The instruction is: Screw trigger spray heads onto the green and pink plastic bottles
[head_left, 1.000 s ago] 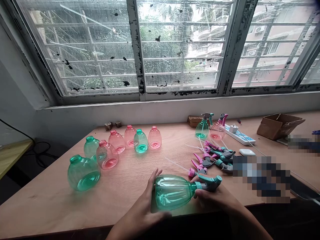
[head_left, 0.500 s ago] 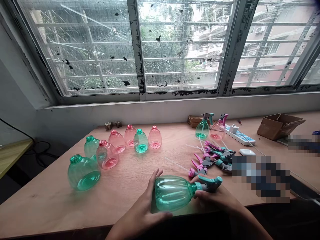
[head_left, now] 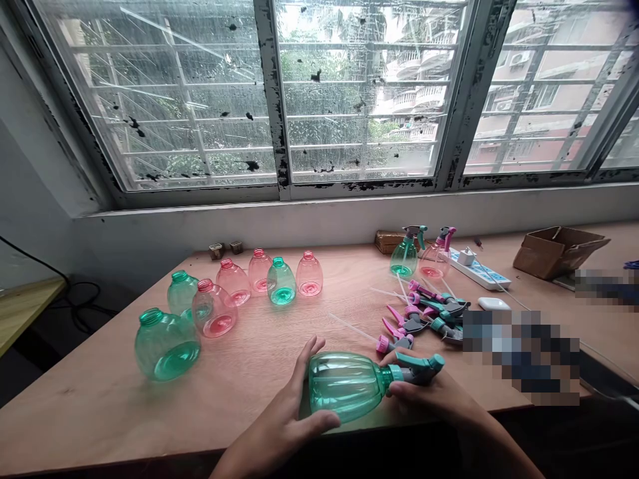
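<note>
A clear green spray bottle (head_left: 347, 386) lies sideways over the table's front edge, its teal and grey trigger head (head_left: 417, 368) pointing right. Round the bottle's base is my left hand (head_left: 294, 412), thumb on the near side and fingers on the far side. My right hand (head_left: 434, 396) grips the neck and collar below the trigger head, partly hidden by it. Just beyond lies a pile of loose trigger heads (head_left: 424, 313) in pink, teal and grey, with thin white tubes. Several open-necked bottles, such as a green bottle (head_left: 167, 346) and a pink bottle (head_left: 214, 309), stand to the left.
At the back stand a green spray bottle (head_left: 404, 253) and a pink spray bottle (head_left: 435, 256) with heads on. A power strip (head_left: 479, 271), a white case (head_left: 494, 305) and an open cardboard box (head_left: 554, 253) are farther right. Windows line the wall behind the table (head_left: 100, 406).
My left thumb has risen slightly and now rests against the bottle's near side. The bottle and my right hand have hardly moved.
</note>
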Demonstrator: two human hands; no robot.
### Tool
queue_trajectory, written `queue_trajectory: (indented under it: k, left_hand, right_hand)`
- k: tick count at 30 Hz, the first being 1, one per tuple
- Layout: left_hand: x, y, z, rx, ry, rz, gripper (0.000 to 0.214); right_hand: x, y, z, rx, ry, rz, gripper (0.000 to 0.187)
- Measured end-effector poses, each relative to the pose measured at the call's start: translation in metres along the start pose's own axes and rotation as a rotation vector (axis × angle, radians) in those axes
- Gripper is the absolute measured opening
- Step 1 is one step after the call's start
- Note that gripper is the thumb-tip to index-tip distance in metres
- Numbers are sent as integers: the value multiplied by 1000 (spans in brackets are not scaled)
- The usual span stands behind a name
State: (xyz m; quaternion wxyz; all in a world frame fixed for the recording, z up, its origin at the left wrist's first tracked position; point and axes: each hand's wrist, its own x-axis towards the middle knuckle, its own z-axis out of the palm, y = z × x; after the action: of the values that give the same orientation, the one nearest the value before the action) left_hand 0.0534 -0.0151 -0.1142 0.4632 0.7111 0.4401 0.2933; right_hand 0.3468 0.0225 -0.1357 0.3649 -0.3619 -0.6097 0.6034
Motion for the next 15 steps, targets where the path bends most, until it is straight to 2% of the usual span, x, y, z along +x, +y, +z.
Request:
queue_trajectory:
  k: [5,11,15]
  left_hand:
    - [2,-3,4,53,27,-7,114]
    - [2,-4,6,24,31,-12,125]
    - [-1,1,3,-4,10,-29,110]
  right_hand:
    - [1,-1,-1,-9,36,-26,41]
    - [2,2,0,17,59,-28,44]
    - [1,6,0,29,60,-5,45]
